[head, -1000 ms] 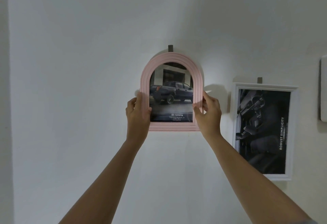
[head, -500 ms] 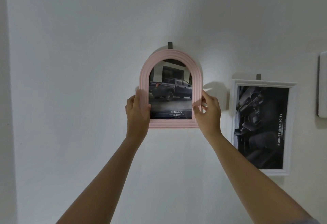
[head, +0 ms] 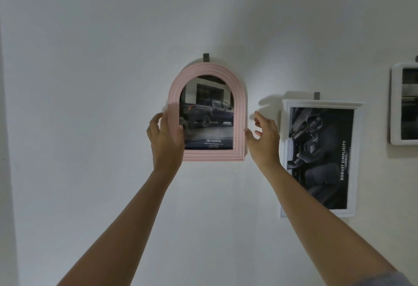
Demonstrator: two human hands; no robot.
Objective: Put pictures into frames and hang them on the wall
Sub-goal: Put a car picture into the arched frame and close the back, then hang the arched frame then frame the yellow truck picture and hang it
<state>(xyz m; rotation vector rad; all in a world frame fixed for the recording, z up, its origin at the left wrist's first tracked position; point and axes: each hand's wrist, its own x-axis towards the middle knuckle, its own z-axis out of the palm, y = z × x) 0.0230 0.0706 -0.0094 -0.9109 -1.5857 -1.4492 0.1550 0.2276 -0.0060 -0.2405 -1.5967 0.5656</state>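
3 frames on the wall (head: 90, 105). The pink arched frame (head: 239, 105) hangs mid-wall under a grey hook (head: 206, 57) and holds a dark pickup photo (head: 210, 116), "TOYOTA" at the bottom. To its right, the white frame (head: 356, 161) holds a car-interior print, "ROBUST SIMPLICITY". The third white frame (head: 395, 105) is further right, cut off. The left hand (head: 167, 138) grips the pink arched frame's left edge. The right hand (head: 264, 141) is wide, fingers spread, just beside its right edge.

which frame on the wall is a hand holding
The pink arched frame with the truck picture: the left hand holds its left edge. The right hand is off it; the white rectangular frame and the white rounded-corner frame hang untouched.
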